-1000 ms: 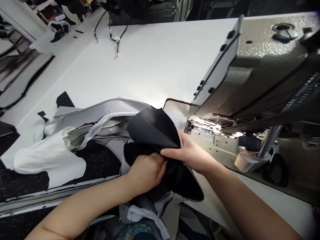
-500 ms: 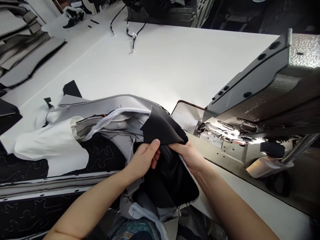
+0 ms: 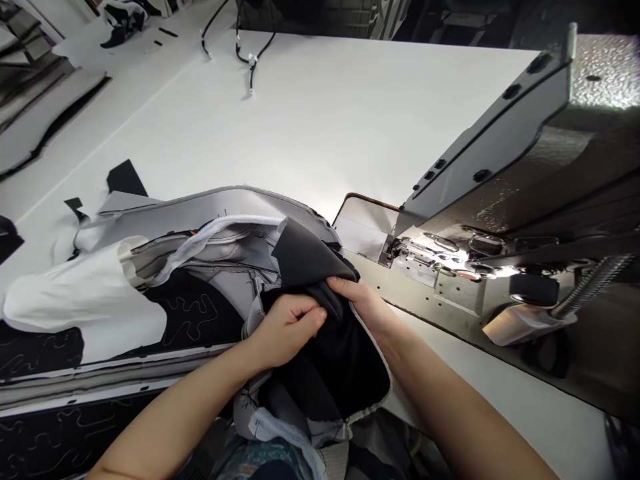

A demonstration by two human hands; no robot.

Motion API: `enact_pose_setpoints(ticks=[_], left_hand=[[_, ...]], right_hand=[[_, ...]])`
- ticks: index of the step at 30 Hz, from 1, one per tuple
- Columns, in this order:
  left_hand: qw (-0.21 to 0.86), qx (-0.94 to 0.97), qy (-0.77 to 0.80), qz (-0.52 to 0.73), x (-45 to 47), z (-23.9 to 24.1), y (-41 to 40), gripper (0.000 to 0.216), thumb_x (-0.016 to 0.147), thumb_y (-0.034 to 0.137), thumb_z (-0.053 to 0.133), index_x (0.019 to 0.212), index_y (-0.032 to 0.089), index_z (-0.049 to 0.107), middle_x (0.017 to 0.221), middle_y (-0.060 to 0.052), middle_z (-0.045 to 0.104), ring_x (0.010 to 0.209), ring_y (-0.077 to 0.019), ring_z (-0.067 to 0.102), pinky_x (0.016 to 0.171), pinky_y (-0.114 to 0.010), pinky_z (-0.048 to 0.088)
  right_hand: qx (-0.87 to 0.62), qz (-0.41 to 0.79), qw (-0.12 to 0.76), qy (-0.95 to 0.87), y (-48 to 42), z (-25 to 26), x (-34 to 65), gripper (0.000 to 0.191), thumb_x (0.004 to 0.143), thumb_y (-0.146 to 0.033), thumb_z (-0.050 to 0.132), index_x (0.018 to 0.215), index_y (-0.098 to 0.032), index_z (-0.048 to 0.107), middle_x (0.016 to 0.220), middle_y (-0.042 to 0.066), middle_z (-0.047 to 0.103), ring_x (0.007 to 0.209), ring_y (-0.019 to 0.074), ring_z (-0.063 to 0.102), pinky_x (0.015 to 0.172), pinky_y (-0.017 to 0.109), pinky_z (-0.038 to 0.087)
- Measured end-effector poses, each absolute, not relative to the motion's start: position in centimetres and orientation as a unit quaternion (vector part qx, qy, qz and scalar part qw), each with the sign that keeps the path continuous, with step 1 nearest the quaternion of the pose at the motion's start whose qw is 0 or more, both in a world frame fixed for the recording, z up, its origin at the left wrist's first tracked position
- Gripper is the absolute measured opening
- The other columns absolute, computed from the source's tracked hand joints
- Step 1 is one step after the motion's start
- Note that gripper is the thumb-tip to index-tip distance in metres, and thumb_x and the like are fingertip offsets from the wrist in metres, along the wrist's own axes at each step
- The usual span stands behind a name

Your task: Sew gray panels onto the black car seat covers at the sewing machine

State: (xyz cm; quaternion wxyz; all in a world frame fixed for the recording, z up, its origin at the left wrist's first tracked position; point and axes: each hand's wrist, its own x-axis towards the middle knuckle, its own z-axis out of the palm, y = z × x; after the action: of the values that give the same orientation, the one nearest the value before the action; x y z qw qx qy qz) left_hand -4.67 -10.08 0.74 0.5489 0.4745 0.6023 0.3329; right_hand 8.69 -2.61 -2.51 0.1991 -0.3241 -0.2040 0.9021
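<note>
My left hand (image 3: 285, 327) and my right hand (image 3: 363, 300) both pinch a fold of black fabric (image 3: 330, 360) at the near middle of the table. The fingers of each hand are curled closed on the cloth, thumbs close together. The black piece is joined to a grey and white sewn cover (image 3: 220, 233) that spreads out to the left. A black quilted panel (image 3: 195, 313) with wavy stitching lies under it. The sewing machine (image 3: 500, 193) stands just right of my hands, its lit presser foot area (image 3: 400, 250) a short way beyond my right fingers.
A wide white table (image 3: 325, 113) stretches ahead. Black cables (image 3: 240, 47) lie at its far edge. Small black fabric scraps (image 3: 125, 179) sit to the left. Grey and black cut pieces (image 3: 40, 127) are stacked at the far left. More quilted black fabric (image 3: 60, 433) lies near my left forearm.
My hands have drawn together on the black fabric, bunching it into a tighter fold. The raised flap has dropped lower. My left fingers, stretched a moment ago, are now curled shut.
</note>
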Motion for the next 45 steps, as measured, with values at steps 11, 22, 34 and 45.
enact_pose_setpoints(ticks=[11, 22, 34, 45], left_hand=[[0.533, 0.363, 0.648, 0.407, -4.3, 0.2, -10.7, 0.048, 0.084, 0.061, 0.048, 0.061, 0.018, 0.043, 0.047, 0.005, 0.042, 0.042, -0.008, 0.039, 0.042, -0.021, 0.03], [0.588, 0.282, 0.611, 0.449, -4.0, 0.2, -10.6, 0.05, 0.074, 0.06, 0.057, 0.053, 0.017, 0.045, 0.047, 0.003, 0.041, 0.044, -0.0075, 0.034, 0.043, -0.022, 0.03], [0.444, 0.517, 0.655, 0.327, -4.0, 1.5, -11.6, 0.042, 0.092, 0.04, 0.038, 0.056, 0.019, 0.035, 0.051, 0.004, 0.035, 0.046, -0.0091, 0.031, 0.045, -0.023, 0.025], [0.241, 0.626, 0.678, 0.301, -11.3, 1.3, -9.6, 0.036, 0.084, 0.043, 0.059, 0.109, 0.018, 0.063, 0.119, -0.012, 0.057, 0.114, -0.0276, 0.05, 0.099, -0.043, 0.04]], right_hand=[[-0.324, 0.853, 0.261, -0.315, -3.0, -1.3, 9.6, 0.039, 0.062, -0.032, 0.084, 0.095, -0.018, 0.068, 0.085, 0.004, 0.07, 0.081, 0.0234, 0.066, 0.079, 0.038, 0.054], [-0.266, 0.905, 0.206, -0.259, -3.7, -2.7, 9.3, 0.043, 0.064, -0.041, 0.08, 0.098, -0.017, 0.067, 0.078, 0.007, 0.07, 0.078, 0.0285, 0.067, 0.074, 0.044, 0.055], [-0.363, 0.711, 0.301, -0.521, -1.0, 2.0, 9.6, 0.072, 0.063, -0.032, 0.082, 0.128, -0.024, 0.051, 0.125, 0.005, 0.059, 0.117, 0.0264, 0.052, 0.099, 0.037, 0.042], [-0.324, 0.761, 0.281, -0.486, -0.9, 0.6, 8.1, 0.046, 0.083, -0.055, 0.061, 0.117, -0.024, 0.063, 0.108, 0.004, 0.067, 0.102, 0.024, 0.062, 0.087, 0.034, 0.051]])
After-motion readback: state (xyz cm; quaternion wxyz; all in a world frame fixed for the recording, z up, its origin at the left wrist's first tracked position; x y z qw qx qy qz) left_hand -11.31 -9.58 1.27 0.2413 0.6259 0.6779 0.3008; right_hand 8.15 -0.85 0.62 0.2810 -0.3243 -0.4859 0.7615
